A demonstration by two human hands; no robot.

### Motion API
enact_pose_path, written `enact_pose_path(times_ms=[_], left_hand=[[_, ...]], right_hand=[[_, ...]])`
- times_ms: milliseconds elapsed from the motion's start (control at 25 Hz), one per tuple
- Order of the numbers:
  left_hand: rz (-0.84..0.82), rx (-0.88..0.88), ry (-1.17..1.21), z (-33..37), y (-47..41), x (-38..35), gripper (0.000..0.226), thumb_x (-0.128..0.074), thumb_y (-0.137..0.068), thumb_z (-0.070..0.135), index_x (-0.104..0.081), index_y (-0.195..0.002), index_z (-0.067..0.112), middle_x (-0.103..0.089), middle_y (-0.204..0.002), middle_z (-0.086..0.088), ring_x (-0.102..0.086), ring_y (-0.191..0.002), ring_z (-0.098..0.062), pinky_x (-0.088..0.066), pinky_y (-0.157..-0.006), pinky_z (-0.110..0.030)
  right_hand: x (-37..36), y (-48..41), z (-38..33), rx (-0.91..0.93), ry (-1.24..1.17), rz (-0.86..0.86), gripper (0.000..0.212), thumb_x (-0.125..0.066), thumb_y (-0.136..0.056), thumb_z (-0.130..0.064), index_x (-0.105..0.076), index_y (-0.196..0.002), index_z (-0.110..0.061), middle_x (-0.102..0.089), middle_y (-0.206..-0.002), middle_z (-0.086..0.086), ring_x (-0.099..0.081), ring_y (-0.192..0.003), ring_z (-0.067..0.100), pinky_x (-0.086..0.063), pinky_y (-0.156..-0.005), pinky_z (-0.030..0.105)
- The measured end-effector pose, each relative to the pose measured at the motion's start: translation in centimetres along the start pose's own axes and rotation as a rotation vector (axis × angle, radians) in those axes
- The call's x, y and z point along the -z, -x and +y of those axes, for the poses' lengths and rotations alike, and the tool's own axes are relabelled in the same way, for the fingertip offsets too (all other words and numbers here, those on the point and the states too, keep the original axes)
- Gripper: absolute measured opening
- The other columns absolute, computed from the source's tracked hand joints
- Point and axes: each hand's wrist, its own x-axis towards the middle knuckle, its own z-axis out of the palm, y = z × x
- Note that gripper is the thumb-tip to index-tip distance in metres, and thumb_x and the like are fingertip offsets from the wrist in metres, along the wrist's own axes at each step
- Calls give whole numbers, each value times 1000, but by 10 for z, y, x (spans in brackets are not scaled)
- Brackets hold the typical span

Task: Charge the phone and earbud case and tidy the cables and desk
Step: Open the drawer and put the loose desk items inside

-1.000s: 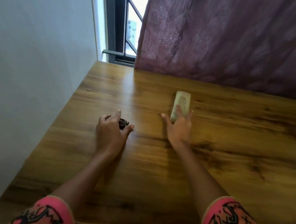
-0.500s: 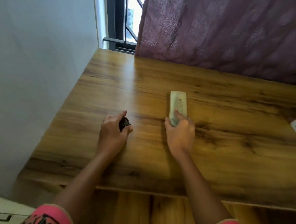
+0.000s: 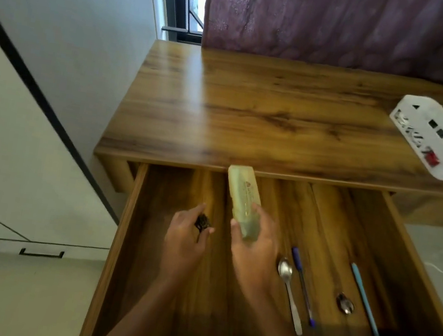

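Pale case (image 3: pixel 242 191) between right fingers (image 3: pixel 263 223)

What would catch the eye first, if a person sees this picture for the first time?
The open drawer fills the lower half, under the desk. Over it, the right hand holds a pale case and the left hand pinches a small dark thing. A white basket stands on the desk's right end.

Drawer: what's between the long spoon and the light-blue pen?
In the head view, a dark-blue pen beside the long spoon, then a smaller spoon near the light-blue pen.
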Motion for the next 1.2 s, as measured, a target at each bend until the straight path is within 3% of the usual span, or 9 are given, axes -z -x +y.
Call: enact_pose_path(times_ms=[200, 320, 480, 680, 800, 960, 1080, 1200], left_hand=[[-168, 141, -156, -27, 52, -7, 55, -67, -80, 17, -47, -131, 26, -53, -123, -5, -43, -119, -20, -41, -98, -31], [-261, 199, -221, -37, 60, -10, 56, -65, -82, 19, -44, -132, 32, -45, -130, -8, -41, -121, -23, -38, -100, -33], [-326, 161, -316, -45, 60, -14, 56, -64, -82, 22, -43, -132, 35, -41, -138, -7, -37, -125, -24, -34, -102, -34], [-382, 108, -390, -39, 63, -11, 60, -63, -84, 23, -37, -137, 31, -38, -142, -9, -36, -127, -27, -33, -104, -36], [-316, 38, -336, -29, 65, -6, 66, -68, -80, 23, -37, -138, 23, -47, -138, -9, -34, -131, -26, -33, -104, -37], [-146, -176, -245, -13, 77, 0, 62, -69, -78, 31, -43, -133, 18, -53, -134, -5, -37, -132, -23, -35, -106, -40], [-84, -285, -251, -2, 105, 8, 60, -64, -81, 35, -43, -133, 14, -46, -141, -4, -30, -136, -20, -27, -108, -37], [-33, -369, -286, 4, 151, 11, 54, -51, -86, 42, -47, -130, 11, -47, -140, -6, -30, -136, -20, -26, -109, -38]], right_hand=[[7, 56, 44, -149, 140, -80, 54, -62, -85, -32, -39, -132, -19, -45, -134, 6, -49, -117, 20, -49, -82, 25], [8, 59, 45, -148, 250, -151, 53, -61, -86, -31, -36, -129, -15, -41, -134, 9, -50, -116, 22, -46, -82, 23], [8, 57, 45, -193, 357, -236, 55, -66, -82, -28, -34, -125, -12, -41, -133, 10, -49, -118, 23, -44, -82, 22], [6, 56, 51, -243, 405, -257, 65, -73, -75, -20, -32, -125, -11, -39, -136, 11, -46, -124, 27, -48, -94, 34], [7, 58, 51, -227, 410, -242, 68, -75, -73, -25, -32, -124, -13, -43, -132, 11, -51, -117, 26, -52, -89, 35], [33, 61, 39, -75, 445, -138, 54, -63, -84, -34, -36, -127, -15, -48, -129, 7, -55, -107, 18, -50, -79, 24], [60, 83, 39, 90, 436, -46, 49, -56, -88, -35, -42, -128, -12, -48, -131, 7, -51, -117, 19, -48, -91, 29], [81, 115, 56, 249, 516, 95, 48, -47, -90, -43, -50, -123, -7, -48, -136, 14, -38, -132, 26, -41, -104, 47]])
